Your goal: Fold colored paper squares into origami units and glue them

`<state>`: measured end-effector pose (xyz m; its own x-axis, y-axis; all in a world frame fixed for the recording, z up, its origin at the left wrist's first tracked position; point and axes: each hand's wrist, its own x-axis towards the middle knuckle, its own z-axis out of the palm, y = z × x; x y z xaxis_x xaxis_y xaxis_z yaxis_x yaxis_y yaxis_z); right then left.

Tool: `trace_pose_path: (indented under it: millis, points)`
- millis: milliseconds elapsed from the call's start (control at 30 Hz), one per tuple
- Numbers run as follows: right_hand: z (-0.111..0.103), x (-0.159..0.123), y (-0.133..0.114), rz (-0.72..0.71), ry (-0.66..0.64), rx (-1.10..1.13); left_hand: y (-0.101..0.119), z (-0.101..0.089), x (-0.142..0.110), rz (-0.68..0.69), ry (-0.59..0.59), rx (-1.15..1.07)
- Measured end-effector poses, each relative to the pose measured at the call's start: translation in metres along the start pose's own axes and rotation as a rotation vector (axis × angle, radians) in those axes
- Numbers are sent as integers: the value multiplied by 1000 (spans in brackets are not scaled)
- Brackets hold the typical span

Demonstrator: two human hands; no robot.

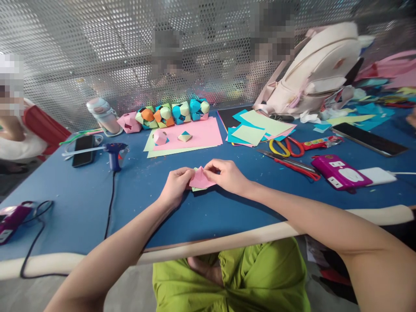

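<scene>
Both hands pinch one small piece of folded paper (201, 178), pink on top with pale green showing along its lower edge and at its top. My left hand (175, 185) grips its left side between thumb and fingers. At the upper right edge, my right hand (225, 173) pinches with thumb and forefinger. The paper is held just above the blue table (146, 225), close to its near edge. Beyond the hands, a small folded paper piece (185, 137) and a pink folded paper piece (160, 138) rest on pink sheets (204, 130).
Several folded paper balls (181, 112) line the back beside a bottle (104, 115). On the left are a glue gun (115, 155) and a phone (83, 151). Scissors (289, 147), a purple power strip (341, 172), another phone (368, 138) and a backpack (318, 73) occupy the right.
</scene>
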<state>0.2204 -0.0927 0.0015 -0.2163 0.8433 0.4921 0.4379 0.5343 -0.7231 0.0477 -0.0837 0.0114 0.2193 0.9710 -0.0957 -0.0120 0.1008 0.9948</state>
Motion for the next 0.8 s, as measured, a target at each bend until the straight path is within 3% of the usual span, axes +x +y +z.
trace_pose_path:
  millis: [133, 267, 367, 633, 733, 800]
  points:
    - [-1, 1, 0, 4, -30, -5, 3, -5, 2, -120, -77, -91]
    - [-3, 1, -1, 5, -40, -7, 3, -9, 4, -157, -137, -133]
    - [-4, 1, -2, 12, -49, -11, 4, -8, 4, -125, -142, -77]
    - [-3, 0, -2, 5, -69, -17, 7, -6, 0, 112, -11, 292]
    - [-3, 0, -1, -19, -54, -31, 5, -5, 0, 116, 21, 278]
    - [-3, 0, -1, -37, -31, -47, 5, -4, 0, 51, -16, 155]
